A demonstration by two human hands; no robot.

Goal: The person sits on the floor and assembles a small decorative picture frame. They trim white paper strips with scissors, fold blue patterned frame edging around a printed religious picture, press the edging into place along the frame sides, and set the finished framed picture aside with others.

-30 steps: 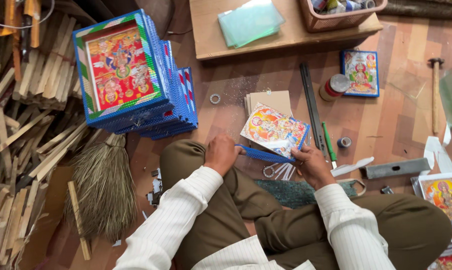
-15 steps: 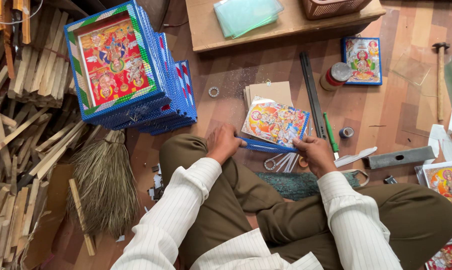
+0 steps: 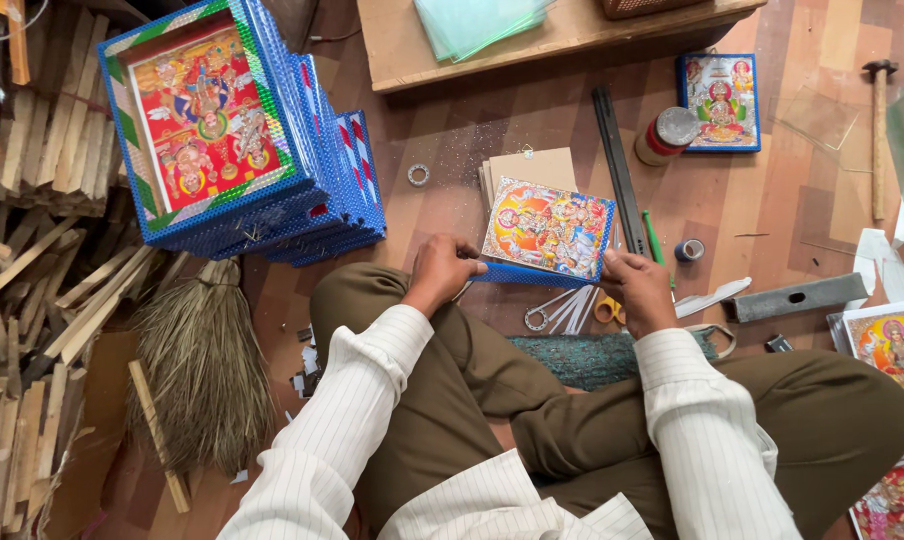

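I sit cross-legged on a wooden floor and hold a small blue-framed colourful picture point(image 3: 547, 230) just above my knees. My left hand point(image 3: 440, 272) grips its lower left corner. My right hand point(image 3: 637, 290) grips its lower right edge. The picture faces up and tilts slightly to the right. Under it on the floor lie a pair of scissors point(image 3: 570, 308) and a stack of brown backing boards point(image 3: 520, 168).
A tall stack of blue framed pictures point(image 3: 222, 130) stands at the upper left, beside wooden slats point(image 3: 32, 250) and a straw broom point(image 3: 197, 360). A black bar point(image 3: 617, 165), a jar point(image 3: 667, 135), tape rolls, a hammer point(image 3: 878, 130) and more pictures point(image 3: 720, 100) lie to the right.
The framed picture has been lifted and turned a little between my hands. The view has shifted slightly, and both hands stay on the frame.
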